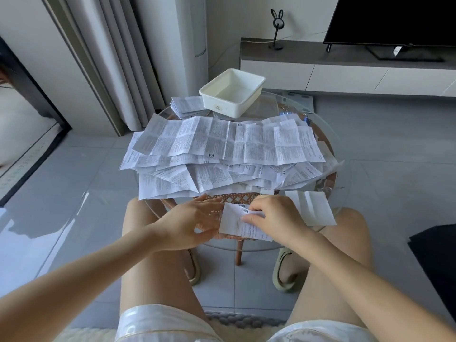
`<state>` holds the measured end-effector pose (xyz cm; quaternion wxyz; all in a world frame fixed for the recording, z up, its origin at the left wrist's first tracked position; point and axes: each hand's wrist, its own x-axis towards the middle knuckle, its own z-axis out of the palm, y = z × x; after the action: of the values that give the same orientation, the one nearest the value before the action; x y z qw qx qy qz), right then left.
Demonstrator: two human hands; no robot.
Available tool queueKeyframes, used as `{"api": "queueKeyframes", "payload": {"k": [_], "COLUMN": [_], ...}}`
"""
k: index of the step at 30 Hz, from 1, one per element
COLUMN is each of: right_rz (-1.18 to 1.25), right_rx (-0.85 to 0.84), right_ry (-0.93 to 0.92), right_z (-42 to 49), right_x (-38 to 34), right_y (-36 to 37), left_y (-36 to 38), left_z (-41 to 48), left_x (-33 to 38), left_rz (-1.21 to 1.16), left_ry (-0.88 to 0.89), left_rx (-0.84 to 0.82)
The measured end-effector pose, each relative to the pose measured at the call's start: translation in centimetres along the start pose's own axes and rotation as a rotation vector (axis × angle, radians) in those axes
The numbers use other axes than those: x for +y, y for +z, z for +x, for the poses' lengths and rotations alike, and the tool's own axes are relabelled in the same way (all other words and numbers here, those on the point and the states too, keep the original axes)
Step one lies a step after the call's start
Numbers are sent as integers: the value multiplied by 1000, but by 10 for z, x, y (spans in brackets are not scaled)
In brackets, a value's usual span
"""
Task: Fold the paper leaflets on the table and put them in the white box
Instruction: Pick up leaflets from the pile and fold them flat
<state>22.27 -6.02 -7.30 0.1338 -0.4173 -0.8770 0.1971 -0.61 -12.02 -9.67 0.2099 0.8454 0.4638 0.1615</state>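
Note:
A partly folded leaflet (234, 222) lies at the near edge of the round glass table (328, 114). My right hand (274, 218) pinches its folded top flap. My left hand (192, 220) holds the leaflet's left edge, thumb at the lower corner. A big heap of unfolded printed leaflets (222, 154) covers the table's middle. The white box (232, 91) stands at the far edge and looks empty. A small stack of folded leaflets (185, 106) lies just left of the box.
A blank white sheet (311, 208) lies right of my hands. Binder clips (286, 109) sit behind the heap on the right. My knees are under the table's near edge. A TV stand (345, 70) runs behind the table, and a black object (436, 267) is at right.

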Motion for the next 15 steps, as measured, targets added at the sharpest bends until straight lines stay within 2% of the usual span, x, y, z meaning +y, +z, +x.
{"api": "queueKeyframes", "payload": {"k": [3,5,7,9,12,15], "right_rz": [-31,-79,-116,-133,-190,-246], "right_rx": [-30,-57,-89,-105,-131,-159], "right_ry": [9,16,23,28,30,36], "right_z": [6,9,13,15,19,21], "right_x": [-2,-5,-8,-9,-13,-16], "right_y": [-1,-1,-2,-4,-5,-5], "left_y": [-3,-3,6,21,37,39], "left_z": [-3,-6,-9,-12,-15,-14], "left_x": [8,20,31,36,33,29], "left_rz": [-137,-15,136,249,306,324], "left_ry": [-167,-104,58,151,108,117], "left_rx": [285,448,415,273,148,128]}}
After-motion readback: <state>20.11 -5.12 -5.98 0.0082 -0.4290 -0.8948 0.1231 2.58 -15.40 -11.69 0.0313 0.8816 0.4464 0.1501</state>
